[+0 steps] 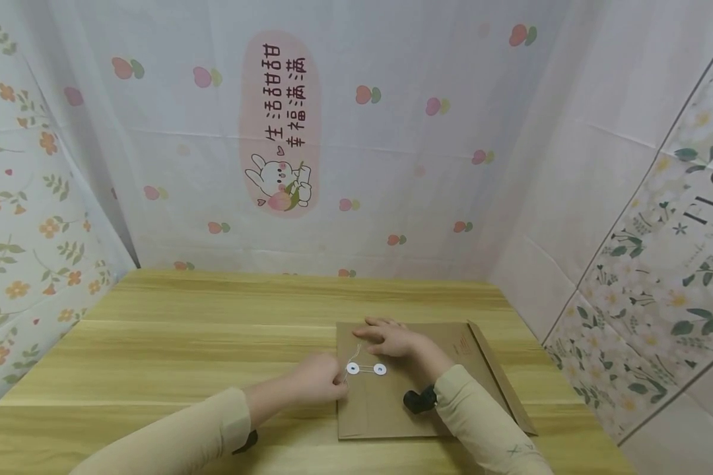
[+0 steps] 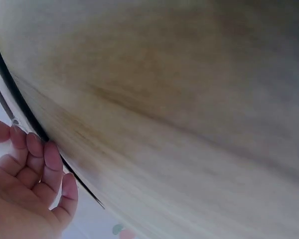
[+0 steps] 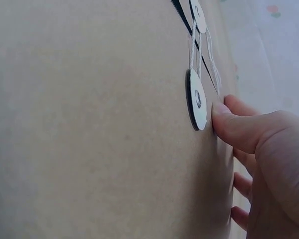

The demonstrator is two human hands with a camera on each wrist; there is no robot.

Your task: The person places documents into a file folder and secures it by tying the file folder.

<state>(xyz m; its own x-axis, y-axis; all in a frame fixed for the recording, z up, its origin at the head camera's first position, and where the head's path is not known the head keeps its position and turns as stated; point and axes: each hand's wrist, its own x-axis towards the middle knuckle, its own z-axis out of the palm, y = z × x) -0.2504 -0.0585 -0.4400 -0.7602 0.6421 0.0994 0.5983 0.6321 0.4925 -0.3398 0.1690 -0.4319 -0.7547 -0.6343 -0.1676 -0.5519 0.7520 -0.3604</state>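
Note:
A brown paper document envelope (image 1: 392, 409) lies flat on the table, with two white button discs joined by wound white string. The left disc (image 1: 353, 368) is near the envelope's left edge; the other disc (image 1: 380, 369) sits to its right. My left hand (image 1: 317, 379), fingers curled, is at that edge and pinches string that runs down from the left disc. Above the discs, my right hand (image 1: 389, 338) reaches over the paper. In the right wrist view its thumb (image 3: 234, 129) and forefinger meet on the loose string (image 3: 213, 64).
The wood-grain table (image 1: 184, 343) extends left of and behind the envelope. Patterned curtains (image 1: 344, 165) hang along its back and both sides. A folded flap (image 1: 499, 376) runs along the envelope's right side. Dark wrist devices (image 1: 420, 400) show by the sleeves.

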